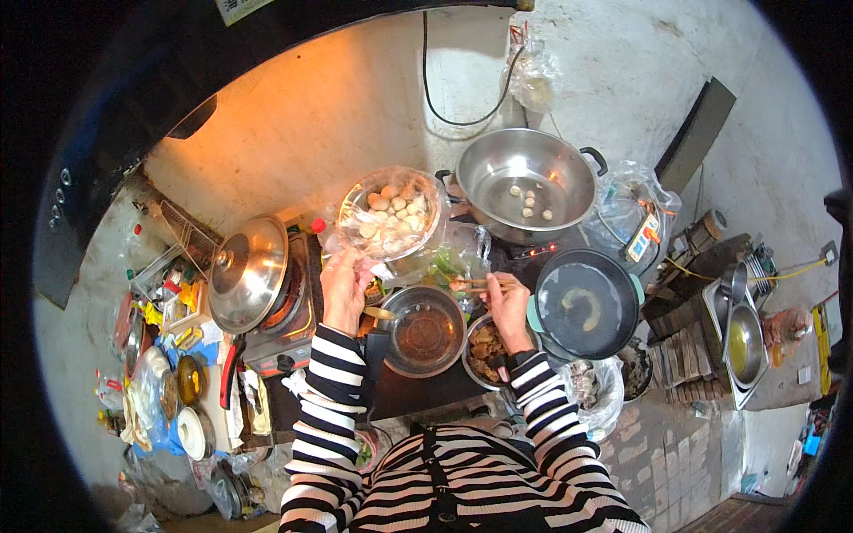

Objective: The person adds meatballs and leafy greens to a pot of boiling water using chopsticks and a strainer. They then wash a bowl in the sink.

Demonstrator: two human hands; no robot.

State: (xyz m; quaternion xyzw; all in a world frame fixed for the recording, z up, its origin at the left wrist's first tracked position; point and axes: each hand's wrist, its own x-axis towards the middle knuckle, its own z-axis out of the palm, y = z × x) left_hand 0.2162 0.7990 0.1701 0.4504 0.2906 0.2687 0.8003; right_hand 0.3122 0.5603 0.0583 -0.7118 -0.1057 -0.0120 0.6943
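My left hand (345, 285) grips the near edge of clear plastic film at a steel bowl (436, 223) of round, ball-shaped food pieces (398, 212). In my right hand (508, 305) are wooden chopsticks (476, 286), with a small orange-pink piece at their tips, over a clear plastic bag (470, 250) with green leaves. Below the chopsticks stands a metal bowl of brown food pieces (485, 350), partly hidden by my right hand. An empty-looking frying pan (426, 331) sits between my hands. Behind, a large steel pot (526, 176) holds several small round pieces.
To the left, a lidded wok (248, 273) stands on a hot, glowing cooker (293, 313). At right is a dark pan (588, 303) with pale liquid and a curved white piece. A power strip (643, 238) lies on a plastic bag behind it. Stacked bricks (680, 353) stand farther right.
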